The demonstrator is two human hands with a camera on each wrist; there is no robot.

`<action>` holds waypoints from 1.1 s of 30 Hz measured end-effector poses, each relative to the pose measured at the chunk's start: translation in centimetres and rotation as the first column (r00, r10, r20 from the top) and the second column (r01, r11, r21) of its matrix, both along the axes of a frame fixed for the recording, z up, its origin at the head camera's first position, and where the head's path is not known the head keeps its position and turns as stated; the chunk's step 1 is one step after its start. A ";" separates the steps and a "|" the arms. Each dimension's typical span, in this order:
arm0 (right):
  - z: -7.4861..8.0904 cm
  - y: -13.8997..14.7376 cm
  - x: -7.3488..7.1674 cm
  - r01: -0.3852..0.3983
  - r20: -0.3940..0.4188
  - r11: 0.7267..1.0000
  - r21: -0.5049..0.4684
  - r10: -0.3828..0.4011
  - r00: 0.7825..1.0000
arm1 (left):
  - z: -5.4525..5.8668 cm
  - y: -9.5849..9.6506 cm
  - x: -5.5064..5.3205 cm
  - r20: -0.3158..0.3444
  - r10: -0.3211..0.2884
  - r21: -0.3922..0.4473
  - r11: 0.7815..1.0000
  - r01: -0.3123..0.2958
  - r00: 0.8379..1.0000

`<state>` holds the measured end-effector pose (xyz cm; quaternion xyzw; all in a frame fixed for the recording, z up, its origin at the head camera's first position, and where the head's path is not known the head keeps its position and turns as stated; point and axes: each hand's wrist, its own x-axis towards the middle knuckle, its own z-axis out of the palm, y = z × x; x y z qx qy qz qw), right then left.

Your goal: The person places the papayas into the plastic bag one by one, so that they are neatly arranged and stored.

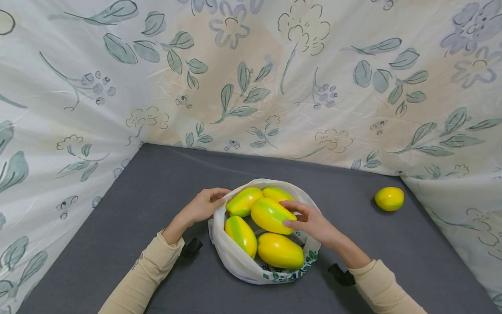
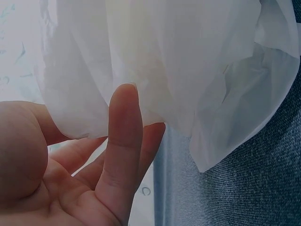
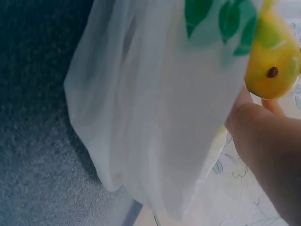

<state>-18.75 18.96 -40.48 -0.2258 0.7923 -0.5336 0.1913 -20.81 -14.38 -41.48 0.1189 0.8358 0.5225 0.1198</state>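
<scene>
A white plastic bag (image 1: 235, 257) stands wide open on the dark grey surface, its rim folded outward. Inside lie several glossy yellow-green fruits (image 1: 280, 250), shaped like small papayas or mangoes. My right hand (image 1: 313, 222) holds one such fruit (image 1: 270, 214) over the others, thumb on its near side and fingers on its far side. In the right wrist view the held fruit (image 3: 273, 61) shows a brown stem end beyond the bag's wall. At the bag's left rim, my left hand (image 1: 201, 205) grips the plastic; the left wrist view shows fingers (image 2: 124, 127) against it.
One more yellow-green fruit (image 1: 389, 199) lies apart at the far right of the grey surface (image 1: 164, 174). Floral-patterned cloth (image 1: 259, 87) hangs behind and along both sides. Green leaf prints (image 1: 311, 257) mark the bag's right side.
</scene>
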 end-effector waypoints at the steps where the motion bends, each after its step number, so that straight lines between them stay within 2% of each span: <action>1: 0.0 -0.1 0.1 0.005 -0.007 1.000 0.007 -0.005 1.000 | 0.0 0.0 0.0 -0.003 -0.004 0.001 1.000 0.004 1.000; 19: -0.8 -1.4 1.3 0.049 -0.001 0.999 0.014 -0.049 0.999 | 0.0 0.0 0.0 -0.002 0.004 -0.006 1.000 -0.004 1.000; 27: -0.9 -1.5 1.5 0.093 0.108 0.995 -0.018 -0.091 0.990 | 0.0 0.0 0.0 -0.008 -0.002 -0.005 1.000 0.002 1.000; 33: -1.1 -1.5 1.2 0.102 0.202 0.992 -0.069 -0.086 0.976 | 0.1 0.0 0.1 -0.001 -0.005 0.004 1.000 0.005 1.000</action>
